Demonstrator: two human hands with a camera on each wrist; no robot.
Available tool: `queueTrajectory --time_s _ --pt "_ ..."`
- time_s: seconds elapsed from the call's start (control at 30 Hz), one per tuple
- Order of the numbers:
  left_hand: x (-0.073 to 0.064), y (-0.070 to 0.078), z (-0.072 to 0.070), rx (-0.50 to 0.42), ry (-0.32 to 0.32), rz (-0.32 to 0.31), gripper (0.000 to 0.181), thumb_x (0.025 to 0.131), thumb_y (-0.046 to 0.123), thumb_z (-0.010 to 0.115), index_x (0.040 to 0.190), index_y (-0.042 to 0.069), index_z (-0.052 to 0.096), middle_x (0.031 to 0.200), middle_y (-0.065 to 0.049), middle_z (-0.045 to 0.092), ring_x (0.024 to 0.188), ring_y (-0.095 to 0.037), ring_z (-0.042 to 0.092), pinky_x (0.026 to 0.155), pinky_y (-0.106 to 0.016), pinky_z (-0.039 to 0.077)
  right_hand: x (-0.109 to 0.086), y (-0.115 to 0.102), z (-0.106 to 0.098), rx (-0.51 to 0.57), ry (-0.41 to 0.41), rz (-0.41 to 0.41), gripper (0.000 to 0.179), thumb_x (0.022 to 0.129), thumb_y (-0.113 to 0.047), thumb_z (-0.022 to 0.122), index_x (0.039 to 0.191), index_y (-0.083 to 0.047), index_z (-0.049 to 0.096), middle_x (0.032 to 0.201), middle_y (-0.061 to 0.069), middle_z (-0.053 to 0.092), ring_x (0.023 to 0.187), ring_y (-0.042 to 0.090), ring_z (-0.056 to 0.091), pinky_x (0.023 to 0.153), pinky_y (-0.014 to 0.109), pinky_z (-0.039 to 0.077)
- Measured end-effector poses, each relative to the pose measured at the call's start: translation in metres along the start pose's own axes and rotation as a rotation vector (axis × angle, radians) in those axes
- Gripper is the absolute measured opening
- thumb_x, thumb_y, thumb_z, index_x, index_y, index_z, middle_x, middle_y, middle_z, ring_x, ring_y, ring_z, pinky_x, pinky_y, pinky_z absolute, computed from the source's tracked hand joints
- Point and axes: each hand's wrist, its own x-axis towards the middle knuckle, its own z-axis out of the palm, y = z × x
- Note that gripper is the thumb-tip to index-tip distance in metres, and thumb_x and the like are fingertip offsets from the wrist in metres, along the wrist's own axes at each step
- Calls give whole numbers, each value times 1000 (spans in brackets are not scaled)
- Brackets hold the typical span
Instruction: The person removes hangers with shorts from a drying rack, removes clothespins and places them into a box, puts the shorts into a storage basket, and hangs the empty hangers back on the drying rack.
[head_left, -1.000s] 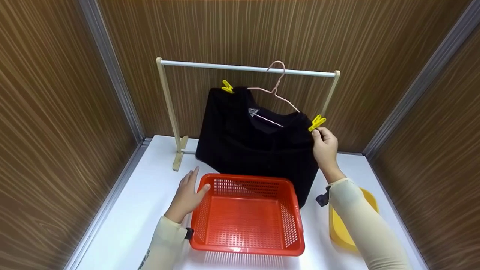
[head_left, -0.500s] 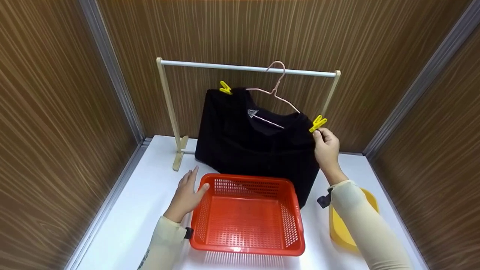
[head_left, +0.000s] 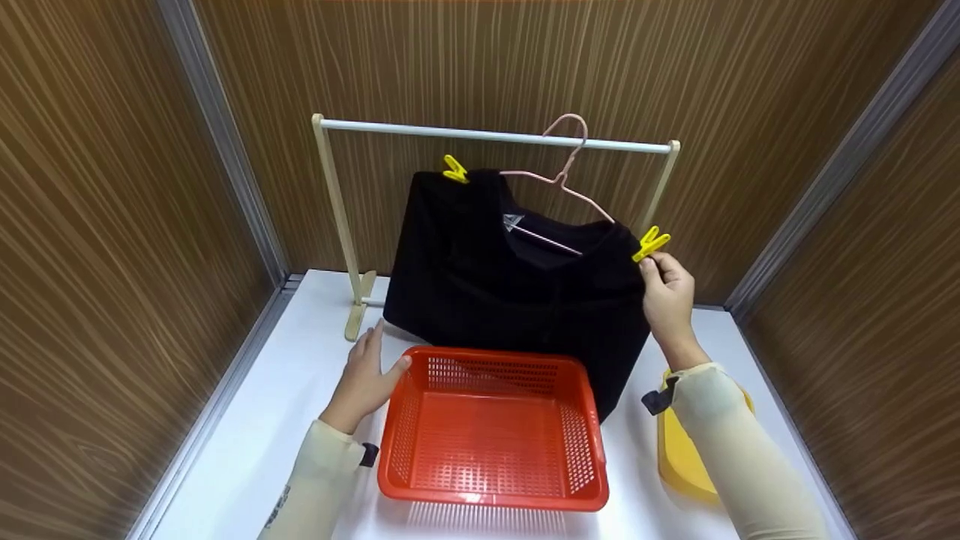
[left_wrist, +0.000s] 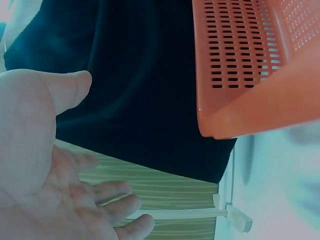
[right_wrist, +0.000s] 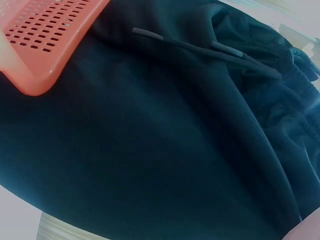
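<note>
Black drawstring shorts [head_left: 487, 277] hang from a pink hanger [head_left: 576, 150] hooked over the rack's rail. Two yellow clothespins grip the waistband, one at the left [head_left: 455, 169] and one at the right [head_left: 651, 244]. Just below the right clothespin, my right hand [head_left: 670, 304] pinches the waistband's edge between thumb and fingers. The drawstring [right_wrist: 200, 50] dangles loose in the right wrist view. My left hand [head_left: 360, 386], fingers spread and holding nothing, is at the left side of the red basket [head_left: 491, 501]; its palm [left_wrist: 25, 150] shows in the left wrist view.
The small drying rack [head_left: 334, 202] has wooden posts and a white rail, with wood-patterned walls around it. The perforated red basket stands in front of the shorts on the white table [head_left: 255, 420]. A yellow container [head_left: 686, 461] sits partly under my right forearm.
My right hand has shifted right, drawing the waistband, its clothespins and the hanger rightward along the rail. My left hand has moved slightly left, away from the basket.
</note>
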Motion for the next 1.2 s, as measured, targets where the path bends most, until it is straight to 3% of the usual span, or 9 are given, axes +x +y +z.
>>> queueTrajectory --time_s 0.2,0.33,0.47,0.57,0.73,0.83,0.97,1.1,1.2 --pt "8 -4 -6 -96 91 -6 98 101 37 64 166 10 -5 171 -24 -1 156 -46 9 119 -65 20 -1 -5 -3 27 -25 -57 15 103 2 56 96 6 69 89 -1 67 84 10 58 79 22 47" --pt "12 -4 -10 -179 161 1 103 100 34 66 165 12 -11 170 -25 -1 156 -45 9 121 -63 19 0 -9 -4 19 -57 -100 14 103 5 56 97 14 65 87 -2 63 84 10 56 80 23 45" --pt "16 -4 -11 -225 183 -5 104 101 35 66 164 16 -14 170 -24 0 156 -45 9 121 -63 17 -1 -17 -5 0 -93 -138 15 102 8 53 99 22 59 85 -5 59 82 8 52 79 22 43" --pt "16 -4 -11 -251 164 -19 103 102 35 64 164 18 -16 170 -23 -2 156 -46 8 121 -65 16 -5 -33 -4 11 -129 -172 13 101 11 53 97 22 60 84 -5 59 81 7 51 78 21 41" --pt "16 -7 -11 -298 142 -18 101 103 35 62 164 21 -17 170 -24 -2 153 -48 20 119 -64 22 -8 -49 0 29 -168 -225 12 99 13 53 94 21 60 83 -4 58 80 9 51 77 22 41" --pt "16 -6 -9 -345 152 22 96 104 28 61 165 18 -12 169 -26 5 147 -49 34 116 -60 32 -8 -55 3 25 -162 -238 12 99 13 54 92 19 61 82 -4 57 79 10 51 76 23 41" --pt "12 5 -4 -438 133 109 85 104 15 62 165 8 4 161 -32 27 136 -48 51 109 -54 44 -10 -59 6 -3 -127 -273 11 98 13 55 91 19 62 82 -4 56 78 8 50 75 22 41" --pt "8 22 -2 -488 45 204 82 103 13 64 165 8 10 158 -31 37 139 -44 49 112 -54 41 -4 -55 6 -24 -69 -314 11 98 14 56 92 22 61 83 -5 57 79 6 51 76 20 40" --pt "7 28 -1 -454 17 231 86 104 17 64 166 11 5 158 -24 41 144 -40 42 117 -55 34 0 -48 6 -8 -35 -317 10 98 14 56 93 21 61 84 -7 58 81 5 53 77 20 41"
